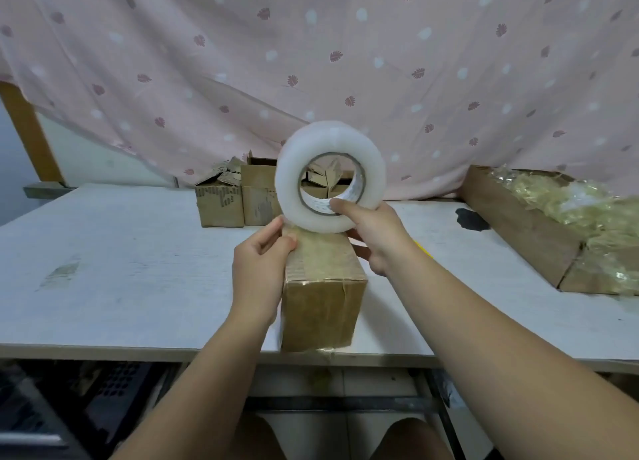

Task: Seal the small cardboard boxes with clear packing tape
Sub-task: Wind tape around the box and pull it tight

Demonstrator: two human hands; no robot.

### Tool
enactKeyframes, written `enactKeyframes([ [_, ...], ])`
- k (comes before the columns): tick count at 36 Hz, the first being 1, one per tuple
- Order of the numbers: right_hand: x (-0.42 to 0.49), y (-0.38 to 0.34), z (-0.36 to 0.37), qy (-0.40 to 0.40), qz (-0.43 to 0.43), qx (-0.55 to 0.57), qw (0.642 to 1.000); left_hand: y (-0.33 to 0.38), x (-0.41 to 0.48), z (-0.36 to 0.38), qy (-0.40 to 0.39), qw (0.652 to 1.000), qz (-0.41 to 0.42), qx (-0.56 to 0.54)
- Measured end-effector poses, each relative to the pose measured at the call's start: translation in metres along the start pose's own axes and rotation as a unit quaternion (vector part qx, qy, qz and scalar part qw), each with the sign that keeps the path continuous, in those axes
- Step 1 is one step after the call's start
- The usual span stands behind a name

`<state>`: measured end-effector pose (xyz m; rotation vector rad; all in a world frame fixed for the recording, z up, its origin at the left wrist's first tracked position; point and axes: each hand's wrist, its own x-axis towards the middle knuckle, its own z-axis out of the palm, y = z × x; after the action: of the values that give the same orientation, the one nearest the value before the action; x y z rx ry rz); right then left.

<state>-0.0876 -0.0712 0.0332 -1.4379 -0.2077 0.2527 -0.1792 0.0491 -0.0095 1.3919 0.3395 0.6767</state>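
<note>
A small brown cardboard box [325, 300] stands at the table's near edge, with glossy clear tape across its top. My right hand [375, 233] holds a large roll of clear packing tape [330, 176] upright above the box's far end, thumb hooked into the roll's core. My left hand [261, 262] rests against the box's left upper edge, its fingers pinched near the roll's lower rim. Whether a tape end sits between those fingers is unclear.
Several small open cardboard boxes [235, 200] stand at the back of the white table [121, 269]. A long carton of crumpled clear plastic [560, 224] lies at the right. A yellow object [423, 248] peeks out behind my right wrist. A pink curtain hangs behind.
</note>
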Motion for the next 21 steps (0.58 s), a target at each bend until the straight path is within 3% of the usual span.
enactKeyframes([
  [3,0.003,0.002,0.006,0.011,-0.043,-0.056,0.997,0.007,0.0,-0.005,-0.041,0.998,-0.002,0.038],
  [7,0.003,0.0,0.013,0.023,-0.087,-0.127,0.988,0.022,0.012,-0.006,-0.082,0.98,0.034,0.178],
  [9,0.003,-0.001,0.014,0.025,-0.089,-0.138,0.986,0.024,0.018,-0.006,-0.108,0.979,0.018,0.17],
  [12,0.004,0.001,0.009,0.018,-0.088,-0.131,0.987,0.023,0.021,-0.002,-0.173,0.978,-0.077,0.083],
  [14,0.006,0.001,0.005,0.007,-0.092,-0.121,0.988,0.02,0.024,-0.001,-0.172,0.978,-0.106,0.059],
  [21,0.017,-0.004,-0.008,0.045,-0.085,-0.142,0.985,0.021,0.034,0.001,-0.179,0.967,-0.103,0.152],
])
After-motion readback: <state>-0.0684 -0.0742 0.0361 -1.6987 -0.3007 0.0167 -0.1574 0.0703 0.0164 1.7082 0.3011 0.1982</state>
